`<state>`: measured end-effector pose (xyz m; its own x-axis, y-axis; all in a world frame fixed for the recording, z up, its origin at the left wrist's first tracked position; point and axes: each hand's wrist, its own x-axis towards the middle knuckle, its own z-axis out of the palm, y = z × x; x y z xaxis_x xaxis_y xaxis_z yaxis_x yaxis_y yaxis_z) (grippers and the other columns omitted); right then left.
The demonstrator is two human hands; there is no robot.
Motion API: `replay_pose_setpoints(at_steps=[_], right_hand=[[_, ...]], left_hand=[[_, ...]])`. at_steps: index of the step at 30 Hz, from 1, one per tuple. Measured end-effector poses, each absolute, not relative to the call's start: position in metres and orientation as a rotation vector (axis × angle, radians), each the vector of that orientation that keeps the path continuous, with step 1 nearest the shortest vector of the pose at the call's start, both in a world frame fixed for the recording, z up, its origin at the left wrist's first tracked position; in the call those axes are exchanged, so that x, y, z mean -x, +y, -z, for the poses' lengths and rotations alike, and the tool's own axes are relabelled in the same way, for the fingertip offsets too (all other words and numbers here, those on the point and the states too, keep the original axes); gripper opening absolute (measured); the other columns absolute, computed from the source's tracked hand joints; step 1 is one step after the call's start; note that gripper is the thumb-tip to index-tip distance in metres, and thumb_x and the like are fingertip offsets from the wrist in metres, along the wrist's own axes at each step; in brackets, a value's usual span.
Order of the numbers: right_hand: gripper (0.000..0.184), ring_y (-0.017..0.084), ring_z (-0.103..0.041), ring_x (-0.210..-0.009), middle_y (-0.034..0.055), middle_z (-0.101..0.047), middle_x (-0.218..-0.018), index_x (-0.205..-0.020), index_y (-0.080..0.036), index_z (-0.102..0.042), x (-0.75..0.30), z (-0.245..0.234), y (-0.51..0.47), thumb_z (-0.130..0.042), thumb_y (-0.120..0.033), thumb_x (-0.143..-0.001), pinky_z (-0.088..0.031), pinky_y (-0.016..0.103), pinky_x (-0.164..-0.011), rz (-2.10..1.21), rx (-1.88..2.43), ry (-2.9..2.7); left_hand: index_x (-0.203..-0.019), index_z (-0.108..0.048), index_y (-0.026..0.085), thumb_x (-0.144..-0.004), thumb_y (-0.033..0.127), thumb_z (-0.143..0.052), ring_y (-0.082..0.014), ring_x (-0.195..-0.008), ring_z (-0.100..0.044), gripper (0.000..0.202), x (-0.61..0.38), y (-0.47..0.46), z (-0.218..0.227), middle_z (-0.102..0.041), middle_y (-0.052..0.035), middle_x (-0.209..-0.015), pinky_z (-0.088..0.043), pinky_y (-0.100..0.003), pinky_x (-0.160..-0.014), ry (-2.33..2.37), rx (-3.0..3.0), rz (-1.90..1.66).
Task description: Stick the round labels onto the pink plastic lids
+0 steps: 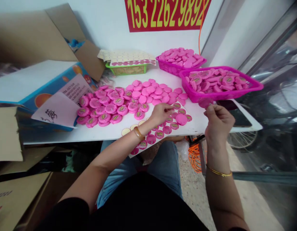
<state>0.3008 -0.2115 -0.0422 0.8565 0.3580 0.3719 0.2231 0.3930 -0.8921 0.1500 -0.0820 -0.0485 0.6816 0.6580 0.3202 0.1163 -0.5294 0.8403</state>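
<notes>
My left hand [161, 114] sits with bunched fingers over a sheet of round stickers [150, 138], at the sheet's upper edge. Whether those fingers pinch a sticker is hidden. My right hand [218, 120] is raised at the table's right, shut on a pink disc [205, 103] next to a magenta plastic basket [218, 94] holding more discs. A plain pink disc [181, 119] lies on the sticker sheet. Left of my hands, pink discs with gold-and-green labels [110, 109] lie in a loose pile, beside unlabelled pink discs [153, 91].
A second magenta basket [170, 68] and a green basket [126, 69] topped with sticker sheets stand at the back of the white table [66, 136]. A blue printed box [42, 93] and cardboard [9, 134] crowd the left. An orange cable [194, 157] lies below the right edge.
</notes>
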Motion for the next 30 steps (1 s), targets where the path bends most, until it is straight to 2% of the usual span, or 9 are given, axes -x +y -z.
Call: replay_pose_setpoints(at_steps=[3, 7, 10, 13, 15, 19, 24, 26, 30], right_hand=[[0.019, 0.008, -0.050, -0.055, -0.0050, -0.058, -0.062, -0.071, -0.019, -0.068, -0.310, 0.040, -0.219, -0.079, -0.030, -0.061, -0.044, 0.025, -0.059, -0.209, 1.158, -0.527], [0.025, 0.007, -0.051, -0.055, -0.0055, -0.059, -0.062, -0.068, -0.020, -0.067, -0.304, 0.043, -0.225, -0.083, -0.034, -0.054, -0.046, 0.023, -0.057, -0.438, 1.125, -0.477], [0.027, 0.005, -0.052, -0.055, -0.0058, -0.058, -0.061, -0.067, -0.019, -0.067, -0.300, 0.047, -0.229, -0.085, -0.032, -0.052, -0.047, 0.021, -0.059, -0.566, 1.093, -0.430], [0.027, 0.006, -0.054, -0.056, -0.0053, -0.059, -0.062, -0.069, -0.019, -0.066, -0.292, 0.048, -0.227, -0.085, -0.031, -0.055, -0.049, 0.023, -0.062, -0.663, 1.048, -0.470], [0.026, 0.008, -0.057, -0.059, -0.0046, -0.061, -0.064, -0.071, -0.020, -0.066, -0.280, 0.046, -0.219, -0.085, -0.032, -0.057, -0.051, 0.026, -0.065, -0.756, 0.997, -0.526], [0.027, 0.012, -0.062, -0.065, -0.0043, -0.063, -0.066, -0.074, -0.024, -0.066, -0.244, 0.037, -0.194, -0.084, -0.033, -0.057, -0.054, 0.031, -0.070, -0.927, 0.919, -0.611], [0.030, 0.015, -0.064, -0.070, -0.0032, -0.063, -0.072, -0.075, -0.025, -0.062, -0.206, 0.032, -0.165, -0.082, -0.039, -0.058, -0.056, 0.037, -0.078, -0.934, 0.894, -0.733], [0.029, 0.014, -0.063, -0.071, -0.0032, -0.064, -0.074, -0.076, -0.025, -0.062, -0.195, 0.032, -0.158, -0.082, -0.038, -0.058, -0.056, 0.037, -0.080, -0.940, 0.888, -0.733], [0.025, 0.012, -0.062, -0.070, -0.0047, -0.064, -0.072, -0.073, -0.025, -0.065, -0.179, 0.031, -0.151, -0.083, -0.033, -0.057, -0.057, 0.036, -0.080, -1.046, 0.856, -0.692]], left_hand=[[-0.112, -0.067, 0.018, -0.069, 0.038, -0.072, -0.0233, -0.098, -0.058, 0.048, -0.174, -0.085, 0.056, -0.064, -0.0112, -0.108, -0.045, -0.033, -0.082, 0.475, -2.374, -0.611], [-0.106, -0.067, 0.018, -0.063, 0.041, -0.075, -0.0291, -0.103, -0.056, 0.049, -0.190, -0.093, 0.060, -0.060, -0.0132, -0.113, -0.044, -0.041, -0.088, 0.488, -2.489, -0.487], [-0.108, -0.064, 0.017, -0.074, 0.041, -0.066, -0.0237, -0.094, -0.060, 0.042, -0.177, -0.086, 0.055, -0.065, -0.0115, -0.104, -0.048, -0.037, -0.082, 0.527, -2.026, -0.516], [-0.113, -0.061, 0.014, -0.089, 0.043, -0.045, -0.0187, -0.081, -0.064, 0.040, -0.146, -0.074, 0.046, -0.067, -0.0127, -0.100, -0.053, -0.034, -0.073, 0.446, -1.314, -0.407], [-0.115, -0.060, 0.015, -0.092, 0.038, -0.041, -0.0171, -0.078, -0.066, 0.038, -0.122, -0.070, 0.040, -0.068, -0.0119, -0.097, -0.054, -0.032, -0.073, 0.365, -1.028, -0.365], [-0.122, -0.058, 0.019, -0.091, 0.031, -0.045, -0.0172, -0.078, -0.068, 0.036, -0.087, -0.072, 0.036, -0.070, -0.0092, -0.095, -0.055, -0.030, -0.073, 0.290, -0.833, -0.441], [-0.125, -0.057, 0.022, -0.088, 0.036, -0.054, -0.0215, -0.093, -0.068, 0.040, -0.055, -0.069, 0.041, -0.069, -0.0104, -0.106, -0.054, -0.033, -0.080, 0.250, -0.808, -0.507], [-0.124, -0.059, 0.020, -0.082, 0.031, -0.063, -0.0217, -0.097, -0.068, 0.043, -0.041, -0.066, 0.042, -0.069, -0.0100, -0.106, -0.053, -0.033, -0.084, 0.237, -0.854, -0.529], [-0.111, -0.065, 0.017, -0.071, 0.016, -0.074, -0.0163, -0.079, -0.069, 0.041, -0.018, -0.062, 0.042, -0.070, -0.0059, -0.089, -0.053, -0.029, -0.078, 0.280, -0.981, -0.583]])
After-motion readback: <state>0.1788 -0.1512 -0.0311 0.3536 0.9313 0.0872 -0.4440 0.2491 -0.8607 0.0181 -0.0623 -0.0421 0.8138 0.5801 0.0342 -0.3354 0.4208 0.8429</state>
